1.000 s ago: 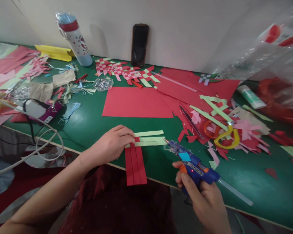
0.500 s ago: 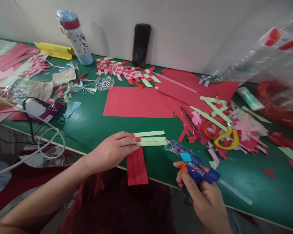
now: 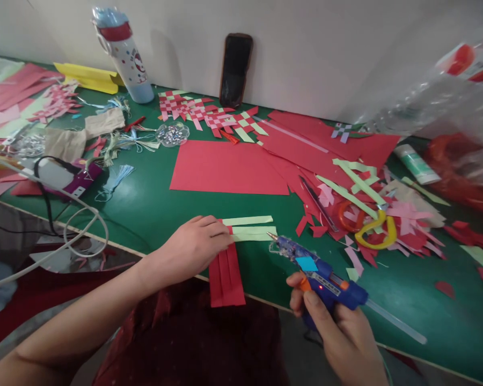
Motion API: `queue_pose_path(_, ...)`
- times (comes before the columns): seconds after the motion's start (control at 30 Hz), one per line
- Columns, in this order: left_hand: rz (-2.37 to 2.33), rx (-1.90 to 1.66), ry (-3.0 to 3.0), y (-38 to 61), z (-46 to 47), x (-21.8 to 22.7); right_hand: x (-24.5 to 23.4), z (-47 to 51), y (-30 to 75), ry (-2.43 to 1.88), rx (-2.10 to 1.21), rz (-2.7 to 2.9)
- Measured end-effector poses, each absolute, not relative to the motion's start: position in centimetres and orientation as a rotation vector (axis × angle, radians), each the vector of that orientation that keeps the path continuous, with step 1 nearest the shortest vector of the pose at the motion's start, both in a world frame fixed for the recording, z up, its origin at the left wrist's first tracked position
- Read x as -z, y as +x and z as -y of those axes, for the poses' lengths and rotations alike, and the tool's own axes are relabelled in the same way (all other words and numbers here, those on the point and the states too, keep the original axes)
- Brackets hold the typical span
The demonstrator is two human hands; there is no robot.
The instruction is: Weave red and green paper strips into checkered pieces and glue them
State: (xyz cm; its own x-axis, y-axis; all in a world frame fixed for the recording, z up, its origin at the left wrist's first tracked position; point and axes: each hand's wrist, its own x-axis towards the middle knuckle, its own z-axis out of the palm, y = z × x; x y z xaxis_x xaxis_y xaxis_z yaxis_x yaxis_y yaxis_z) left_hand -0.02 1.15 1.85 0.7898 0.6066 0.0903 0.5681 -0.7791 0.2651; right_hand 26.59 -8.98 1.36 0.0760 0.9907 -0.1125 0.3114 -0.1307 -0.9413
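My left hand (image 3: pixel 199 244) holds a piece of interlaced paper strips down at the table's near edge, its fingers together and partly covering it. From under it, red strips (image 3: pixel 227 279) hang toward me over the edge, while pale green strips (image 3: pixel 251 234) point right. My right hand (image 3: pixel 336 327) is wrapped round a blue hot glue gun (image 3: pixel 324 279), with a finger at its orange trigger. The gun's metal nozzle is at the right part of the lower green strip; whether it touches I cannot tell. A clear glue stick (image 3: pixel 394 320) sticks out of its back.
A red paper sheet (image 3: pixel 229 166) lies ahead. To the right are yellow-handled scissors (image 3: pixel 376 233), a pen (image 3: pixel 317 203), paper scraps and a glue stick tube (image 3: pixel 417 163). A phone (image 3: pixel 235 69) leans on the wall near a bottle (image 3: pixel 124 59). A white cable (image 3: pixel 99 230) loops at left.
The glue gun's nozzle has moved slightly left, over the lower green strip. My left hand has shifted a little and covers more of the interlaced part.
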Motion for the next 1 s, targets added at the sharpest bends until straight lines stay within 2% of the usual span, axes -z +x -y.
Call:
queue_pose_path(0.23,-1.309,-0.041,2.587,3.3,-1.6,-3.0,-1.5,10.4,25.9,-1.579,-1.304,1.343)
queue_pose_path(0.43,-1.375,0.075,2.602,4.2,-1.8,-3.5,-1.0,10.8,25.6,-1.558,-1.315,1.306)
queue_pose_path(0.77,-1.354,0.027,2.572,3.5,-1.9,-3.3,-1.0,10.9,25.2,-1.574,-1.442,1.248)
queue_pose_path(1.0,-1.329,-0.144,2.462,2.9,-2.1,-2.9,-1.6,8.4,24.4,-1.554,-1.437,1.450)
